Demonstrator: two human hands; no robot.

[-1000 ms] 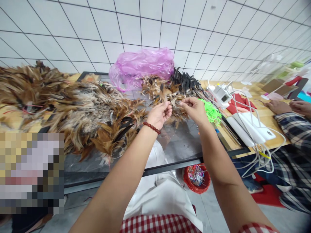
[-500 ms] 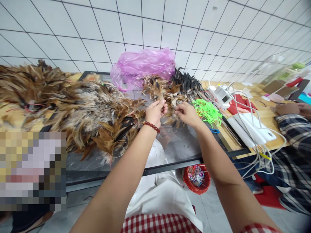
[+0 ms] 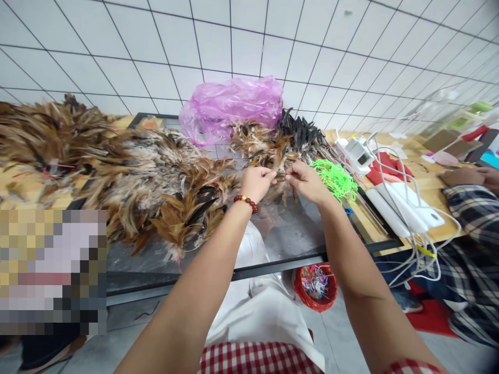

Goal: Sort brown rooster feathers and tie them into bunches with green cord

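feather heap (image 3: 128, 182) on L of tabletop (image 3: 288, 239), bag (image 3: 234, 106) at back ctr, small feather bunch (image 3: 265, 148) just in front, band pile (image 3: 335, 179) to its R, tub (image 3: 315, 285) below table edge

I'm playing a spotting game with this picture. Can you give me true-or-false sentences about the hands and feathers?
1. The left hand and the right hand both pinch brown feathers. True.
2. The plastic bag behind them is blue. False: it is pink.
3. A red bead bracelet sits on the left wrist. True.
4. The green loops lie left of both hands. False: they lie right of the right hand.
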